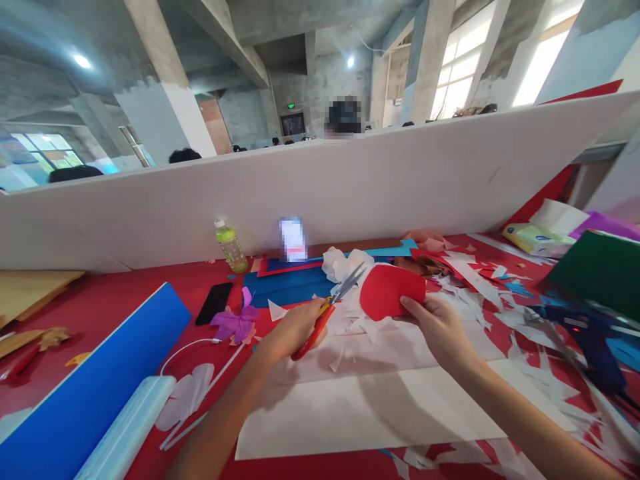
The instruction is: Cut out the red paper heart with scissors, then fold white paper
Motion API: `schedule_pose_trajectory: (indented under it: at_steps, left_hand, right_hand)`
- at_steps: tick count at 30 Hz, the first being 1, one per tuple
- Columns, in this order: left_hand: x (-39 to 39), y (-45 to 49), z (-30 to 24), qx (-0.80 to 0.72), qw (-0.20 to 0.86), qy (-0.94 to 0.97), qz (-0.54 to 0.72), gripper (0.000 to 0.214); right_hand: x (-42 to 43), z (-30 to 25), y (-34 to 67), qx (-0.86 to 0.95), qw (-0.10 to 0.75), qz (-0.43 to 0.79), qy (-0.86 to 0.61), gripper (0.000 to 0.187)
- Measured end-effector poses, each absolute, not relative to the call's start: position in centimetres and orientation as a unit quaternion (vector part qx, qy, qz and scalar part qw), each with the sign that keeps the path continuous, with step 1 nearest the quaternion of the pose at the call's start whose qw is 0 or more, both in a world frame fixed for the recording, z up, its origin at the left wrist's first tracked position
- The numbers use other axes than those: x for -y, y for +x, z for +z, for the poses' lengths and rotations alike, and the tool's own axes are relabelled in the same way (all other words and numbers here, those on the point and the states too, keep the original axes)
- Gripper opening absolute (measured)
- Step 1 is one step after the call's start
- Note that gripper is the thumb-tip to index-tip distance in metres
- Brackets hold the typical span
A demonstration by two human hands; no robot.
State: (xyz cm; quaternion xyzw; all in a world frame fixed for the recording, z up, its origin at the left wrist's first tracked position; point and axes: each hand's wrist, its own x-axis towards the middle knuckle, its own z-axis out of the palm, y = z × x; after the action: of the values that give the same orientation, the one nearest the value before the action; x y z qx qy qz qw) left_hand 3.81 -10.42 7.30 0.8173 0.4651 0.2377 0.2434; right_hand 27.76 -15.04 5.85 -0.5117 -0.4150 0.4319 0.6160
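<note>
Red paper cutout (389,291), rounded along its top, just right of the frame's centre, raised a little over a white sheet (370,407) and pinched at its lower right edge between thumb and fingers of the right hand (437,328). Scissors (331,305) with red handles and grey blades gripped in the left hand (295,328) at centre frame; blades parted, tips pointing up and to the right, just beside the cutout's left edge, contact with it impossible to tell. Both hands closed: left clamped on the scissor handles, right clamped on the cutout, the two near each other but apart. Underneath, the large white sheet spread flat on the red surface (125,293), with white and red snippets (480,280) scattered thickly toward the right. Left of centre, a purple paper flower (235,325) beside a black phone (214,303); behind them a bottle (230,245) upright against a long white partition (350,180). Blue paper (290,285) lying flat behind the scissors. Lower left, a blue board (95,393) tilted across the surface. Far right, a dark blue glue gun (590,333) among the scraps, a green sheet (600,270) just above it.
</note>
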Motion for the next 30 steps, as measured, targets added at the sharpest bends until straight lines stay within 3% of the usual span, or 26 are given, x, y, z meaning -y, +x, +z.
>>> schedule_pose_trajectory:
  at_steps: [9, 22, 30]
  left_hand:
    - [11.0, 5.4, 7.4, -0.493, 0.133, 0.847, 0.150, 0.024]
    - [11.7, 6.1, 7.6, -0.497, 0.098, 0.855, 0.109, 0.014]
    - [11.6, 6.1, 7.3, -0.489, 0.123, 0.848, 0.162, 0.011]
  right_hand:
    - [14.6, 7.4, 26.4, 0.473, 0.629, 0.365, -0.498, 0.025]
    - [13.7, 5.5, 26.2, 0.466, 0.628, 0.397, -0.480, 0.023]
    - [13.6, 5.2, 26.1, 0.440, 0.634, 0.430, -0.468, 0.024]
